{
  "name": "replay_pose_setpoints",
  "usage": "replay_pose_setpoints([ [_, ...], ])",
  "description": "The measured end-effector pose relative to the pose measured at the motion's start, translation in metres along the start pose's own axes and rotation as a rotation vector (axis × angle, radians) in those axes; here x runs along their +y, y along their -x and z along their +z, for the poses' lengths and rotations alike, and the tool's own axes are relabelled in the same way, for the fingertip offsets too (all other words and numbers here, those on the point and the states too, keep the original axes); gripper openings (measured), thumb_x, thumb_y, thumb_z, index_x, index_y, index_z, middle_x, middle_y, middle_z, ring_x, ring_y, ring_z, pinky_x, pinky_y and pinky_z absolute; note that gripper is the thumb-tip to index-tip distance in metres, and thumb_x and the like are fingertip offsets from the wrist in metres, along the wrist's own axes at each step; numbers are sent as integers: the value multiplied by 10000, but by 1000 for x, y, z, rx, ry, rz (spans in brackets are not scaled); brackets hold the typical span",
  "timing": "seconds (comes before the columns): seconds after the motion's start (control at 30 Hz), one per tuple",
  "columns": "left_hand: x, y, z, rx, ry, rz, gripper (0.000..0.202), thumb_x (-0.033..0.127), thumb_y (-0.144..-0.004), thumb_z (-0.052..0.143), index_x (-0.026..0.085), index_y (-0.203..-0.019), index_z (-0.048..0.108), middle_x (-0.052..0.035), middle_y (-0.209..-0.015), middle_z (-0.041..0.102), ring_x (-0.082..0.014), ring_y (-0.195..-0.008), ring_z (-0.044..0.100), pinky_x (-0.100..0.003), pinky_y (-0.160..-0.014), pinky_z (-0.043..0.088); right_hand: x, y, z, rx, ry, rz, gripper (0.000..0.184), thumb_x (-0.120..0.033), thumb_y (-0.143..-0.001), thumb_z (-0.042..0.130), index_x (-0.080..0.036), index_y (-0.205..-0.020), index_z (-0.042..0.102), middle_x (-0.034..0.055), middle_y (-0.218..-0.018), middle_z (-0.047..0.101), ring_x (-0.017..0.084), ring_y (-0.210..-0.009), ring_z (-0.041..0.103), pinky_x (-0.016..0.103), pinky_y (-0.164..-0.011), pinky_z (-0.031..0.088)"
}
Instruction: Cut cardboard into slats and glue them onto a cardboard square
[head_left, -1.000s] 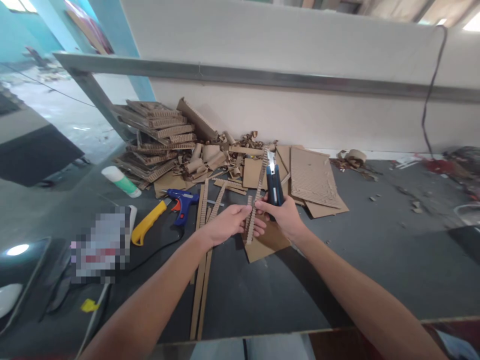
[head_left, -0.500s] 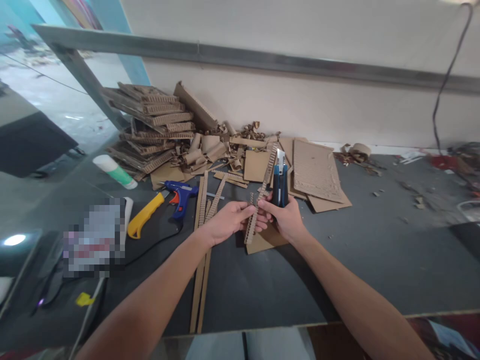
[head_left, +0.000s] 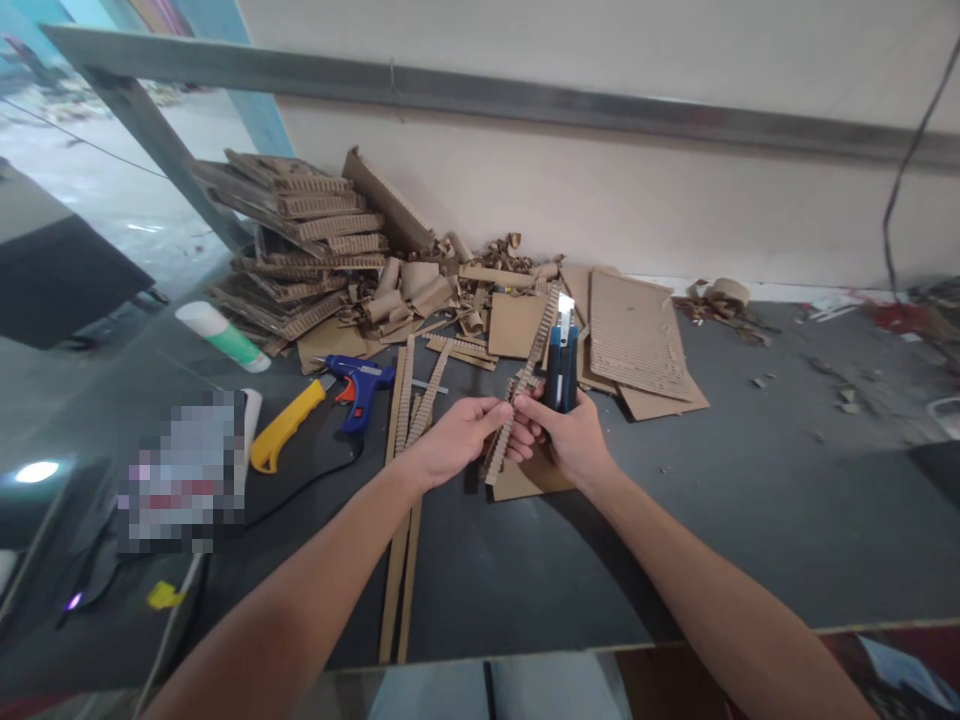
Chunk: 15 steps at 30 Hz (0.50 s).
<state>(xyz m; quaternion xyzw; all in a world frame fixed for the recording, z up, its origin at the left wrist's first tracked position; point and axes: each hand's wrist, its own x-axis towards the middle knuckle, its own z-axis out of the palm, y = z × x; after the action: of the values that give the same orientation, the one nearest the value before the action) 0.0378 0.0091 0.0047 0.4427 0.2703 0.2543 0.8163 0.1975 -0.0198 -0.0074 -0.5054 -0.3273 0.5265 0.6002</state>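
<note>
Between my two hands, a narrow corrugated cardboard strip (head_left: 541, 338) is held slanting above the table. My left hand (head_left: 465, 438) pinches it with thumb and fingertips around the middle. Closed on the same strip by thumb and fingers, my right hand (head_left: 574, 438) also grips a dark blue and black utility knife (head_left: 561, 368), whose blade end points away from me. A small corrugated scrap (head_left: 523, 381) sticks out by the fingertips; its far end is hidden. Beneath the hands lies a flat cardboard piece (head_left: 525, 482).
Long cardboard strips (head_left: 397, 560) lie left of my hands, beside a blue glue gun (head_left: 364, 390) and a yellow-handled tool (head_left: 289, 425). Behind are stacked cardboard panels (head_left: 322, 225), curled scraps (head_left: 420, 290) and a ridged sheet (head_left: 637, 335). A white-green tube (head_left: 223, 337) lies left.
The small scrap at my left fingertips has shifted up against the long strip, and my left fingers have moved slightly closer to my right. The camera view has shifted a little.
</note>
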Motion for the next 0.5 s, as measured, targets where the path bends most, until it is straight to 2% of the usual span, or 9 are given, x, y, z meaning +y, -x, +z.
replay_pose_setpoints([
  [0.13, -2, -1, 1, 29, 5, -1, 471, 516, -787, 762, 69, -909, 678, -112, -803, 721, -156, -667, 677, -278, -672, 549, 0, 0, 1, 33, -10, -29, 423, -342, -553, 925, -182, -777, 604, -28, -664, 655, 75, -477, 521, 221, -443, 450],
  [0.37, 3, 3, 1, 4, -36, -2, 370, 447, -852, 721, 82, -885, 670, -39, -729, 659, -121, -651, 647, -261, -678, 545, -3, 2, 0, -7, 23, 12, 395, -352, -607, 907, -178, -804, 612, -50, -534, 607, 70, -441, 520, 180, -412, 421],
  [0.5, 3, 4, 1, -39, -52, -14, 381, 458, -852, 717, 85, -909, 662, -36, -733, 656, -125, -652, 646, -266, -675, 541, -3, 1, -2, -60, -3, 27, 391, -341, -617, 903, -181, -810, 602, -47, -525, 611, 69, -433, 514, 174, -402, 408],
])
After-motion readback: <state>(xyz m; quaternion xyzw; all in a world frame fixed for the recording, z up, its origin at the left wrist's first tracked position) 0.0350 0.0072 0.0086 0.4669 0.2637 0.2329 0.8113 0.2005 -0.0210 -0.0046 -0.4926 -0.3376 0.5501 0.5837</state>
